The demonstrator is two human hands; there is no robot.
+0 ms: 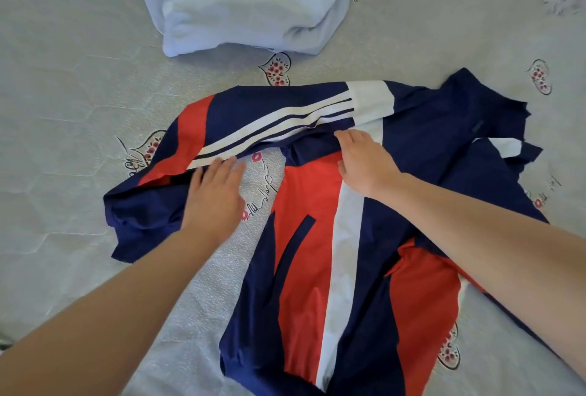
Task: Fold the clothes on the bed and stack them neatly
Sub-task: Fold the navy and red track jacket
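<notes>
Jacket: nearest to me, I see it spread on the bed, navy, red and white; its body runs from the near edge up the middle; its collar end lies rumpled to the right
Left hand: I see it palm down with fingers straight and close together; the fingertips touch the lower edge of the striped sleeve, while the palm lies over the sleeve's navy end and the bedsheet
Right hand: flat on the jacket's chest, fingers straight and slightly spread, tips at the fold under the sleeve
Sleeve: stretched leftward across the bed; white stripes along it
Bedsheet: pale grey with heart prints
Folded cloth: farthest; light blue, well apart from the jacket
</notes>
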